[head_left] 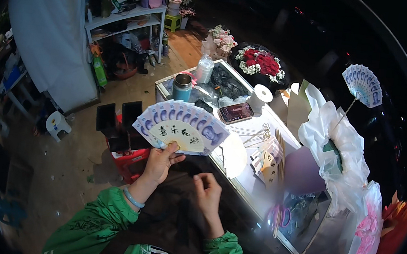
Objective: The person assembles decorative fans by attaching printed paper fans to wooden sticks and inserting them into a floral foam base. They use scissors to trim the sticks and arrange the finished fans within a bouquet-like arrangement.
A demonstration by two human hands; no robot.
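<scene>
My left hand [160, 161] holds up a fan [181, 126] made of folded banknotes around a cream paper centre with black brush characters. Its thumb pinches the fan's lower middle. My right hand [207, 192] hovers below and to the right of the fan, fingers curled, with nothing clearly visible in it. Both arms wear green sleeves, and a pale blue bracelet circles the left wrist. The white worktable [252, 180] lies just to the right of both hands.
On the table are a phone [236, 112], a teal flask [182, 87], a tape roll [259, 96], wooden sticks [281, 153] and cards. A second banknote fan [364, 85] stands on a stick in white wrapping. A red rose bouquet [261, 63] sits behind. A red crate [127, 156] rests on the floor.
</scene>
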